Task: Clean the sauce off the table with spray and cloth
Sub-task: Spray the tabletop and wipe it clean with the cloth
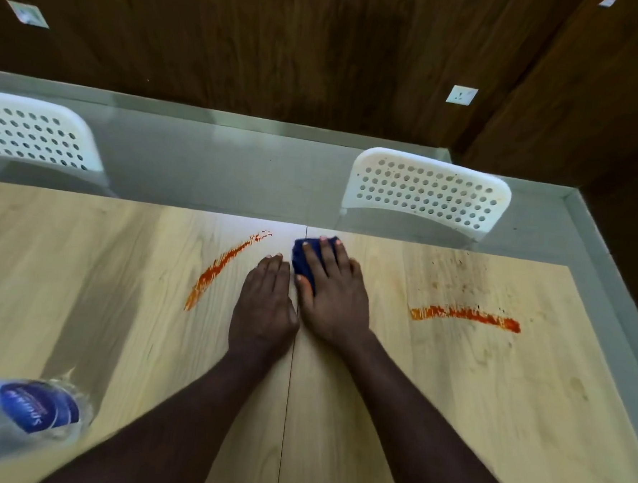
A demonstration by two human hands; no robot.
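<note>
A folded dark blue cloth (302, 259) lies near the far edge of the light wooden table (101, 295). My right hand (331, 298) presses flat on top of it, fingers spread over the cloth. My left hand (265, 305) rests flat on the table right beside it, holding nothing. An orange-red sauce streak (222, 267) runs diagonally just left of my left hand. A second sauce streak (466, 316) lies horizontally to the right, with faint smears and specks above it. A clear bottle with a blue label (34, 408) lies at the near left.
Two white perforated chairs (428, 194) (32, 134) stand beyond the table's far edge on a grey floor. A dark wooden wall with white sockets (461, 95) rises behind. A seam (289, 389) runs down the table's middle between my arms.
</note>
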